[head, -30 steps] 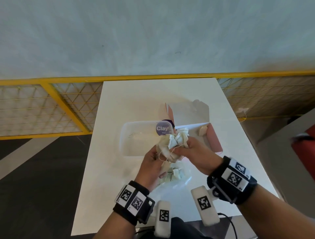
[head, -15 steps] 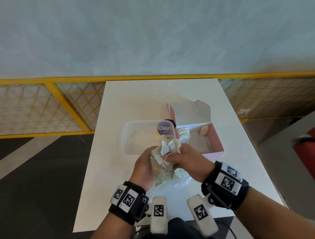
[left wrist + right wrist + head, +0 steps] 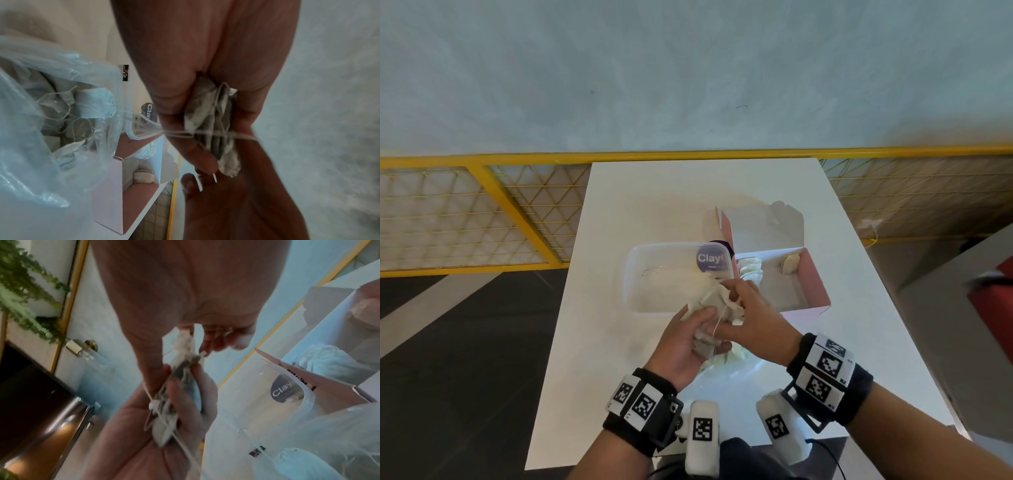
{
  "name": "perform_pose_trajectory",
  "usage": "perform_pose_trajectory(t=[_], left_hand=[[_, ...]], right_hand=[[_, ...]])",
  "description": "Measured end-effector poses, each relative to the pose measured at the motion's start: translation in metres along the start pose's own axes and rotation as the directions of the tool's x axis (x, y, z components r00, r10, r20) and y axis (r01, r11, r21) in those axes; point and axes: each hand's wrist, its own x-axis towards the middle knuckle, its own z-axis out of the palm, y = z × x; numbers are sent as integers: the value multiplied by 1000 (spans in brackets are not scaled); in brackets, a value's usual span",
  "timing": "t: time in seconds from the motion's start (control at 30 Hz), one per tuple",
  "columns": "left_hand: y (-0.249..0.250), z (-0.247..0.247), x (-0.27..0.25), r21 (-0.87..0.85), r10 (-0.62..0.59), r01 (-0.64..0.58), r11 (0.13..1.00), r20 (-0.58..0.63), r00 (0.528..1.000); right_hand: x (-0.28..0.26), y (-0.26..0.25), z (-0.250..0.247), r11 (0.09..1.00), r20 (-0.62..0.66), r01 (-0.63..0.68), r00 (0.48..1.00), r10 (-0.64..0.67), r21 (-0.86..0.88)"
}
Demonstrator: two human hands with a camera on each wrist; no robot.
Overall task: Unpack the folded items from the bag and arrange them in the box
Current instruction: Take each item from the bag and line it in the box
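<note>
Both hands hold one bundle of folded white items (image 3: 717,308) tangled in thin strings, just above the table in front of the clear tub. My left hand (image 3: 688,342) cups and grips the bundle (image 3: 211,121) from below. From the right, my right hand (image 3: 750,318) pinches its top (image 3: 183,352). The clear plastic bag (image 3: 726,363) lies under the hands with more folded items (image 3: 90,104) inside. To the right stands the open pink box (image 3: 822,284), holding a white folded item (image 3: 750,270) and a small beige one (image 3: 789,263).
A clear plastic tub (image 3: 654,274) with a purple "Clay" label (image 3: 710,258) sits left of the box, touching it. The box lid (image 3: 767,226) stands upright behind. The white table (image 3: 654,198) ends near a yellow mesh railing (image 3: 482,205).
Both hands have brought the bundle down and nearer to me, away from the box edge. The right hand has shifted its pinch on the top of the bundle.
</note>
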Motion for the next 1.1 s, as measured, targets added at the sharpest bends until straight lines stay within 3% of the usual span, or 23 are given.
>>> perform_pose_trajectory(t=[0.13, 0.27, 0.47, 0.6, 0.73, 0.9, 1.03, 1.1], left_hand=[[2, 1, -1, 32, -2, 2, 999, -10, 1000], [5, 2, -1, 65, -14, 14, 998, -2, 1000], [9, -1, 2, 82, -4, 6, 997, -36, 999], [7, 2, 1, 150, 7, -11, 989, 30, 1000], [4, 4, 6, 200, 31, -27, 979, -15, 999], [11, -1, 9, 210, 67, -43, 977, -109, 992], [21, -9, 13, 169, 103, -81, 982, -130, 986], [26, -11, 14, 139, 139, -121, 983, -129, 982]], right_hand=[[1, 2, -13, 942, 76, -135, 990, 117, 306], [7, 2, -19, 955, 40, -139, 990, 133, 260], [7, 5, -25, 902, 48, -149, 989, 141, 405], [8, 6, -20, 933, 2, -110, 993, 117, 341], [9, 7, -19, 958, 62, -108, 994, 95, 264], [10, 15, -30, 823, -40, -185, 969, 244, 537], [8, 34, -46, 833, -80, -286, 928, 364, 474], [8, 45, -51, 884, -182, -313, 902, 391, 348]])
